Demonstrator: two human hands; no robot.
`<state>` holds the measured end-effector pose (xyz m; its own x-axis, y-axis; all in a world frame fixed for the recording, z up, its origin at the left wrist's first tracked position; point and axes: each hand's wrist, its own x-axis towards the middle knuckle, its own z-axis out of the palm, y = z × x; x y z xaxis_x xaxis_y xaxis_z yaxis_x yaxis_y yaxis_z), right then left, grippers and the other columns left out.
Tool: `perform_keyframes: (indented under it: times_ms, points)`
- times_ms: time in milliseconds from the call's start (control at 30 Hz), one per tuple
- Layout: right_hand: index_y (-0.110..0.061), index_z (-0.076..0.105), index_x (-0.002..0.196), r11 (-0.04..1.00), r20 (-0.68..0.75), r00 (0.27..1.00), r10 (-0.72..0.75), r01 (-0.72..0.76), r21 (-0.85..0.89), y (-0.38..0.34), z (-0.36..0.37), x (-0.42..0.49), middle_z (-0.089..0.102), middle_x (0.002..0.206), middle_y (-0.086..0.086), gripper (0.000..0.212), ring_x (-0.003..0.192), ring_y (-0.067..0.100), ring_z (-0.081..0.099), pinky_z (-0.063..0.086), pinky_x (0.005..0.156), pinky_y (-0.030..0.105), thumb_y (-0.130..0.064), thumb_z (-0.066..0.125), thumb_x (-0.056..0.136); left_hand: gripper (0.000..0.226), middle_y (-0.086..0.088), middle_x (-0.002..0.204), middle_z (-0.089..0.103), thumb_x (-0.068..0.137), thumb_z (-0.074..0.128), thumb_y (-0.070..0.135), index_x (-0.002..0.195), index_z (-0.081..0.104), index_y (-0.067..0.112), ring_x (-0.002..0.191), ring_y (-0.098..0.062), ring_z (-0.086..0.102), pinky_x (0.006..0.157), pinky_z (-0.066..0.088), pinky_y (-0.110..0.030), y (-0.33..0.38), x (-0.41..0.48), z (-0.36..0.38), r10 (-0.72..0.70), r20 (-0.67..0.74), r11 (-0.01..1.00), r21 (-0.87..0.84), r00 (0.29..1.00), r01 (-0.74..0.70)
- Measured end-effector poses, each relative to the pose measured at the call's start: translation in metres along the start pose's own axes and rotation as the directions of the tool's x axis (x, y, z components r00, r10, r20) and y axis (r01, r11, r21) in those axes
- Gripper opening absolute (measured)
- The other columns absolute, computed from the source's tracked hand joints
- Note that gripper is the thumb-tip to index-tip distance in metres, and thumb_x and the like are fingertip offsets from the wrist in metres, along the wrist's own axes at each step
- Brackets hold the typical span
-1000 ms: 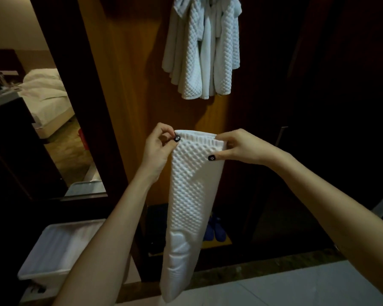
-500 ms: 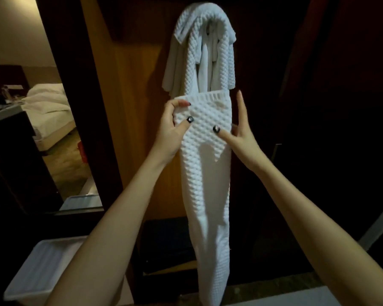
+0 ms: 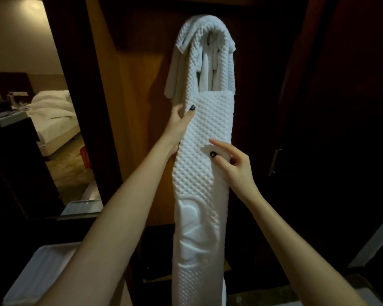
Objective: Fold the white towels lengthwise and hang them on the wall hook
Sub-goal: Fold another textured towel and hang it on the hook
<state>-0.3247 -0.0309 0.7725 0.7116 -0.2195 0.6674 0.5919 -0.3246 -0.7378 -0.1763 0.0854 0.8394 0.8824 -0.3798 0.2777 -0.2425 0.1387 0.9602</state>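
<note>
A long white waffle-textured towel [image 3: 208,173], folded into a narrow strip, hangs upright in front of the wooden wall panel [image 3: 137,102]. Its top edge reaches the lower ends of several white towels [image 3: 206,51] draped over the wall hook, which is hidden beneath them. My left hand [image 3: 179,127] grips the strip's left edge near the top, thumb on the front. My right hand [image 3: 232,164] is lower, pinching the right side of the strip between thumb and forefinger.
At the left a tall opening or mirror shows a bed [image 3: 51,111] with white linen. A white plastic tray [image 3: 38,274] sits at the lower left. Dark wardrobe doors with a metal handle [image 3: 274,162] stand to the right.
Both hands have lifted the folded towel from chest height up to the hung towels. My right hand has slid from the top corner down the strip's right side.
</note>
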Motion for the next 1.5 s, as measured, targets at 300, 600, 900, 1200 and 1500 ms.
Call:
perform_keyframes:
  times_ms: [300,600,900,1200,1500]
  points:
    - [-0.026,0.071,0.102,0.997,0.019,0.998,0.061,-0.060,-0.045,0.014,-0.003,0.008,0.067,0.108,-0.016,0.020,0.109,0.006,0.061,0.046,0.091,0.023,-0.010,0.064,0.092,0.063,0.006,0.119,0.067,0.073,0.072,0.053,0.123,0.057,0.017,0.111,-0.011,0.063,0.079,0.052,-0.018,-0.096,-0.097,-0.031,-0.110,0.055,0.988,-0.102,0.992,0.115]
    - [-0.021,0.070,0.100,0.997,0.019,0.997,0.077,-0.077,0.015,0.015,-0.008,0.015,0.067,0.104,-0.021,0.019,0.100,-0.001,0.061,0.045,0.083,0.013,-0.006,0.064,0.091,0.019,0.025,0.073,0.067,0.087,0.068,0.023,0.073,0.068,0.036,0.070,0.013,0.057,0.063,0.040,-0.005,-0.116,-0.128,-0.032,0.137,0.068,0.975,0.168,0.988,-0.147]
    - [-0.030,0.063,0.112,0.963,0.030,0.976,0.214,-0.216,0.162,0.010,-0.031,0.046,0.060,0.119,-0.014,0.027,0.104,0.014,0.061,0.053,0.079,0.027,-0.012,0.059,0.093,0.044,0.014,0.038,0.026,0.083,0.056,0.047,0.052,0.039,0.021,0.037,0.000,0.020,0.040,0.015,-0.013,-0.085,-0.100,-0.022,0.031,0.226,0.966,0.243,0.974,-0.087]
    - [-0.051,0.038,0.139,0.870,0.039,0.949,0.312,-0.302,0.390,0.006,-0.054,0.058,0.055,0.138,0.006,0.066,0.113,0.024,0.065,0.056,0.085,0.035,-0.007,0.059,0.094,0.035,0.006,0.070,0.033,0.091,0.063,0.016,0.057,0.057,0.010,0.059,0.000,0.034,0.056,0.028,-0.015,-0.061,-0.086,-0.003,0.291,0.198,0.856,0.382,0.936,-0.347]
    - [-0.031,0.060,0.125,0.787,-0.027,0.896,0.443,-0.374,0.491,0.023,-0.051,0.041,0.070,0.110,0.008,0.043,0.086,0.019,0.071,0.058,0.066,0.031,-0.002,0.054,0.093,0.034,0.011,0.061,0.060,0.083,0.065,0.040,0.058,0.067,0.016,0.056,-0.004,0.053,0.060,0.040,-0.020,-0.068,-0.082,-0.008,0.049,0.368,0.980,0.160,0.929,-0.115]
